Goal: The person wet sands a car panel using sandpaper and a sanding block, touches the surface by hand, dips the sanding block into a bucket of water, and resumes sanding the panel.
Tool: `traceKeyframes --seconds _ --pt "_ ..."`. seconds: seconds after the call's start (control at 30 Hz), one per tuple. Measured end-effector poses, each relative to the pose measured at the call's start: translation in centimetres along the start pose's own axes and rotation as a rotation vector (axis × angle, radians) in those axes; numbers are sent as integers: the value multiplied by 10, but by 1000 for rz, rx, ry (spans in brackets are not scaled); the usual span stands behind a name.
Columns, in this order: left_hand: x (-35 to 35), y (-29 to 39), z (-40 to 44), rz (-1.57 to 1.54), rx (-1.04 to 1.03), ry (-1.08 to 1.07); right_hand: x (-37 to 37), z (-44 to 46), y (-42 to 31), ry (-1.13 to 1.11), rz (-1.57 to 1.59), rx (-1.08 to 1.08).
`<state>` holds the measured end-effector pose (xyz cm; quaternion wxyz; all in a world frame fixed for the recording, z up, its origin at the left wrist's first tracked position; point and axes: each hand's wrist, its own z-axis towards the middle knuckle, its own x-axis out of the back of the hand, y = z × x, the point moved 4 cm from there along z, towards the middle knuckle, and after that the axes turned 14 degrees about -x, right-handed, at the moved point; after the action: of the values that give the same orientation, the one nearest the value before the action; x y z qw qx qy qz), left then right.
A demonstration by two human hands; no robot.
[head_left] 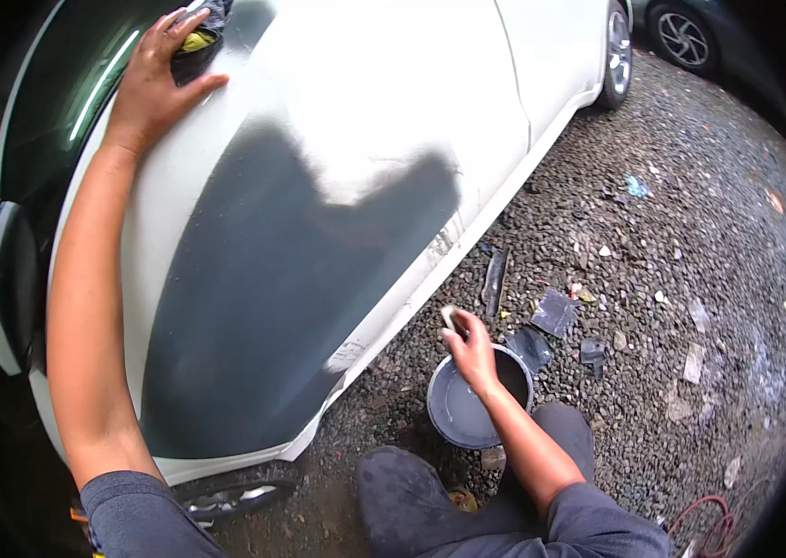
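A white car door point(383, 84) with a large dark grey patch point(290, 251) fills the left and middle of the view. My left hand point(158, 88) rests with fingers spread around the door handle recess, beside a dark and yellow bundle point(199, 39); whether the fingers grip it is unclear. Low by the door's bottom edge, my right hand point(473, 352) holds a small pale flat piece point(449, 318) between thumb and fingers. That hand is above the rim of a round bucket point(462, 409) holding greyish liquid.
Gravel ground point(634, 251) carries dark plastic scraps point(554, 312), clear wrappers and a blue scrap point(636, 186). A side mirror point(4, 288) juts out at the left. Another car's wheel point(683, 37) shows at the top right, and a red hose point(713, 521) lies lower right.
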<state>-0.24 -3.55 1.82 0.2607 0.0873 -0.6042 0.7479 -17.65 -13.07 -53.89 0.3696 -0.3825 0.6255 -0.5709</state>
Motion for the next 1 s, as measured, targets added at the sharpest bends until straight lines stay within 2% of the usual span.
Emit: traceKeyframes --seconds 0.03,0.07,0.13,0.2,0.23,0.3,0.37,0.43,0.5,0.53,0.57,0.6,0.63,0.67,0.7,0.77,0.83,0.9,0.97,1.0 --pt "-4 -5 10 -13 4 14 6 -3 -10 27 3 -12" --pt "-7 -10 22 -35 4 6 -2 9 -35 157 -105 168" --pt "-8 -9 3 -13 13 34 -3 57 -106 276 93 426" --pt "-14 -15 9 -19 -17 40 -4 106 -141 486 287 367" --pt "-15 -15 8 -32 -15 44 1 126 -154 545 339 268" --pt "-17 -17 5 -77 -3 45 -9 145 -156 781 241 266" --pt "-15 -19 6 -139 21 45 -39 114 -158 668 387 285" --pt "-20 -19 7 -127 34 55 -103 53 -144 735 51 433" --pt "-26 -23 0 -74 45 78 -147 6 -123 498 20 382" --pt "-15 -16 8 -76 7 68 -137 17 -124 513 20 441" --pt "-9 -14 10 -149 157 -23 -116 47 -126 563 -31 447" --pt "23 23 27 -221 312 -116 -86 87 -129 664 92 411" --pt "40 46 31 -293 467 -211 -45 116 -145 593 403 234" --pt "38 51 25 -233 368 -120 -13 166 -136 604 377 190" --pt "36 55 20 -161 272 -32 5 167 -150 462 567 121" --pt "27 30 18 -224 142 -1 -16 167 -134 713 433 157" --pt "34 34 23 -259 224 -35 -73 105 -141 677 370 318" --pt "36 39 23 -284 269 -65 -110 63 -131 755 93 418" --pt "39 40 25 -291 275 -69 -80 94 -132 721 135 520" --pt "40 40 25 -294 288 -70 -51 121 -136 697 259 454"
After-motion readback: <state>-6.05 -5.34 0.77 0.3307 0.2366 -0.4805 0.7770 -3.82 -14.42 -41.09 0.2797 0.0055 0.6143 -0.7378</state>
